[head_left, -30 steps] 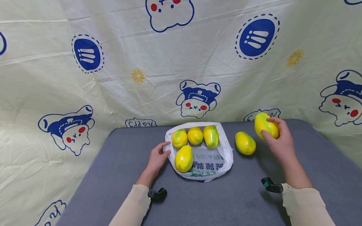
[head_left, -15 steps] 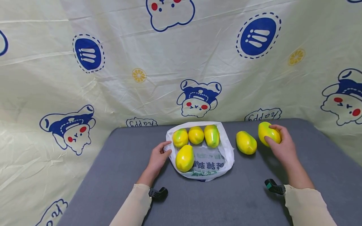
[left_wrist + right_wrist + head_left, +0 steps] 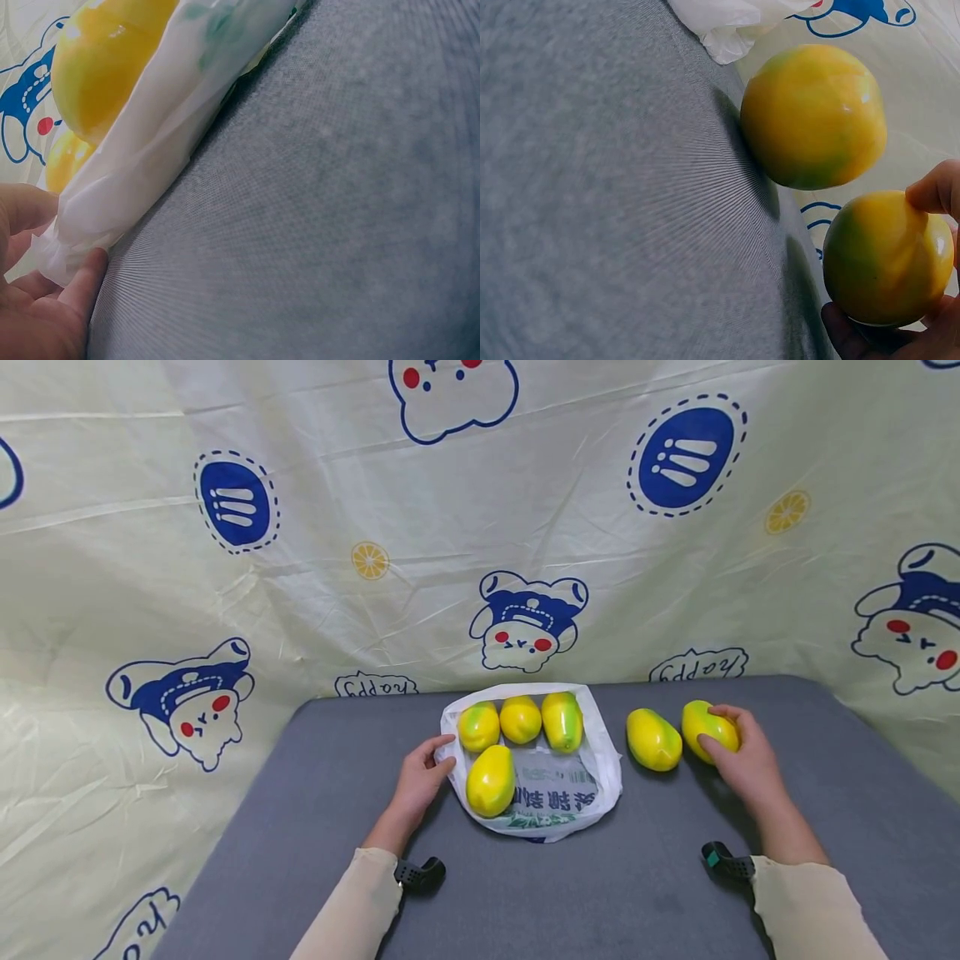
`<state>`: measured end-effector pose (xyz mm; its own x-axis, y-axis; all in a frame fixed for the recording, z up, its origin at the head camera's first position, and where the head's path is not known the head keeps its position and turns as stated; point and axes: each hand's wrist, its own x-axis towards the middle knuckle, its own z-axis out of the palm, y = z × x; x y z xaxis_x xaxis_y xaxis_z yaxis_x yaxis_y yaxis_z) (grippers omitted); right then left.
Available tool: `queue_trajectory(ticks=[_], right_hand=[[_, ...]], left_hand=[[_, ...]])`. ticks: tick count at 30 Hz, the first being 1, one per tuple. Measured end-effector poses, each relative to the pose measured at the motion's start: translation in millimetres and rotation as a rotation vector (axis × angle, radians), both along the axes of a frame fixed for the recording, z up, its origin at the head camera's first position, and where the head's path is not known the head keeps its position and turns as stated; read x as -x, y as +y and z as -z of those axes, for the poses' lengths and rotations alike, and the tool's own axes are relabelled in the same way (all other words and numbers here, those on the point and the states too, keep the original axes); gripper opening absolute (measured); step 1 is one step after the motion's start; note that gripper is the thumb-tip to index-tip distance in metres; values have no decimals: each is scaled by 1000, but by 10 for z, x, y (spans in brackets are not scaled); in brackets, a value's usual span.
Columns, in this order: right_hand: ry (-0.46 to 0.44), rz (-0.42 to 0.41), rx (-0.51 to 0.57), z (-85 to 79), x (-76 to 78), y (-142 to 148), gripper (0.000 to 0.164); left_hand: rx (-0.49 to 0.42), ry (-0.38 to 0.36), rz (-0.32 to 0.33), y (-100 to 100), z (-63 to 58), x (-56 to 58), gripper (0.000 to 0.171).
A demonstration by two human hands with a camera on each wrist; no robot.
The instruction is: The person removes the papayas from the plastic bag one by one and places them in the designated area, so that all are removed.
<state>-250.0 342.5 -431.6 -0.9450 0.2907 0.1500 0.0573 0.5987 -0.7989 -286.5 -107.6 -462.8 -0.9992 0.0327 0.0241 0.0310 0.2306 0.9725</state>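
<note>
My right hand (image 3: 738,756) grips a glossy yellow-green papaya (image 3: 703,727), thumb on the near side and fingers over the far side. In the right wrist view the held papaya (image 3: 885,259) is low over the grey cloth. Just left of it lies a second loose papaya (image 3: 654,740). My left hand (image 3: 417,779) pinches the left rim of a white plastic bag (image 3: 606,777), whose mouth is spread wide. The left wrist view shows the bag's edge (image 3: 127,187) bunched between thumb and fingers. Inside the bag are three papayas in a back row and another papaya (image 3: 491,781) at front left.
A grey cloth-covered table (image 3: 570,902) lies under everything. Behind it hangs a pale curtain (image 3: 420,618) with cartoon prints, close to the table's back edge. Dark wrist cameras (image 3: 422,875) sit on both wrists.
My right hand has lowered the papaya toward the table, to the right of the other loose papaya. My left hand stays at the bag's rim.
</note>
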Motion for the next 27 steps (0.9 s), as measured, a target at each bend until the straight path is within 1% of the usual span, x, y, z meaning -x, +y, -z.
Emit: queue_trajectory(ticks=[7,14,19,27], right_hand=[[-7,-22,-21,48,28,-9,60],[-22,-48,-30,42,17,-21,61],[-14,-54,-42,47,11,-24,60],[-34,-60,-25,62,10,-26,61]], left_hand=[[-3,13,-9,7,0,-5,38],[2,16,-15,29,-4,-11,37],[-1,18,-15,27,3,-6,37],[11,19,-18,21,8,-10,37]])
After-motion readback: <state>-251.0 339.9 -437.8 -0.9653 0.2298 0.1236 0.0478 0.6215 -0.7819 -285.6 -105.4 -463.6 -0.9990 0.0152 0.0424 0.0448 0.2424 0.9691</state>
